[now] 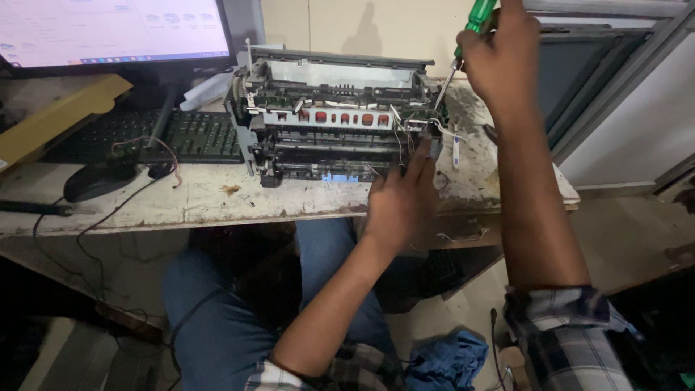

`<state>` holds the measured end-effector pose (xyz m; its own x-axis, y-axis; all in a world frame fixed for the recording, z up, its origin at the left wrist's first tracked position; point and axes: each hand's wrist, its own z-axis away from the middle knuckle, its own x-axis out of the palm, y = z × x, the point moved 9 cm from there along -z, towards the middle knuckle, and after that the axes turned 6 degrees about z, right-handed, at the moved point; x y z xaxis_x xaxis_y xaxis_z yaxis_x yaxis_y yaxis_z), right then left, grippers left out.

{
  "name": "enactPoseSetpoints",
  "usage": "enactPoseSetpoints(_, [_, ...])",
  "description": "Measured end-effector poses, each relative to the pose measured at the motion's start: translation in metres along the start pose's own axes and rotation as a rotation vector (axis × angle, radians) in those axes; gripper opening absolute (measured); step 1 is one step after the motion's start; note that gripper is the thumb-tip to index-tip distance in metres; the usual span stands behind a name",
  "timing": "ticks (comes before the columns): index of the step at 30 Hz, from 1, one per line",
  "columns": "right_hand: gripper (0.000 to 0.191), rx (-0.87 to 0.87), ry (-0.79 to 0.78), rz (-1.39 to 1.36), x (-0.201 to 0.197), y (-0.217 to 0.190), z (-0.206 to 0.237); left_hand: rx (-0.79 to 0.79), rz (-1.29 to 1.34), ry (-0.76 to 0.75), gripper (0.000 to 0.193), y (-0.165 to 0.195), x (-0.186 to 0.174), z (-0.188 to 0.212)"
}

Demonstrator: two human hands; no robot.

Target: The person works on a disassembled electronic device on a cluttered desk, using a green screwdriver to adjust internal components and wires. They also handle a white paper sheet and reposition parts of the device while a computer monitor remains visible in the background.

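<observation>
We see a worn white surface [217, 199] carrying an opened printer chassis [333, 116] toward its right end, reaching its front edge. A black keyboard [181, 134] lies toward the back left. Our left hand [398, 199] presses the chassis's front right corner, fingers [420, 156] curled onto it. Our right hand [499, 58] wraps its fingers around a green-handled screwdriver [463, 43], tip at the chassis's right rear.

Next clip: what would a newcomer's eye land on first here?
The stripped-down grey printer chassis with exposed wires and red parts sits mid-desk on the worn white tabletop. The right hand holds a green-handled screwdriver down at its right end, where the left hand grips the frame. A lit monitor glows top left.
</observation>
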<state>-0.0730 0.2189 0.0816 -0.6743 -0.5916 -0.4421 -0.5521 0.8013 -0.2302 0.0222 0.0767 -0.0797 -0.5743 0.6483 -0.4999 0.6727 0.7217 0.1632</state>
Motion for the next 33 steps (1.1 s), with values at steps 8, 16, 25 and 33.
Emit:
enactPoseSetpoints(8, [0.051, 0.026, 0.011, 0.075, 0.006, -0.001, 0.000, 0.034, -0.060, 0.024, 0.040, -0.002, 0.001, 0.000])
enactPoseSetpoints(16, [0.054, -0.026, 0.009, 0.070, 0.004, -0.009, 0.003, 0.039, -0.166, 0.048, 0.031, 0.002, 0.006, -0.001])
enactPoseSetpoints(25, [0.032, -0.135, 0.079, 0.065, -0.012, -0.019, 0.005, 0.017, -0.165, -0.058, 0.034, 0.000, 0.010, -0.002])
enactPoseSetpoints(33, [0.039, -0.136, 0.077, 0.045, -0.016, -0.030, 0.013, 0.018, -0.083, -0.022, 0.037, 0.001, 0.004, 0.001])
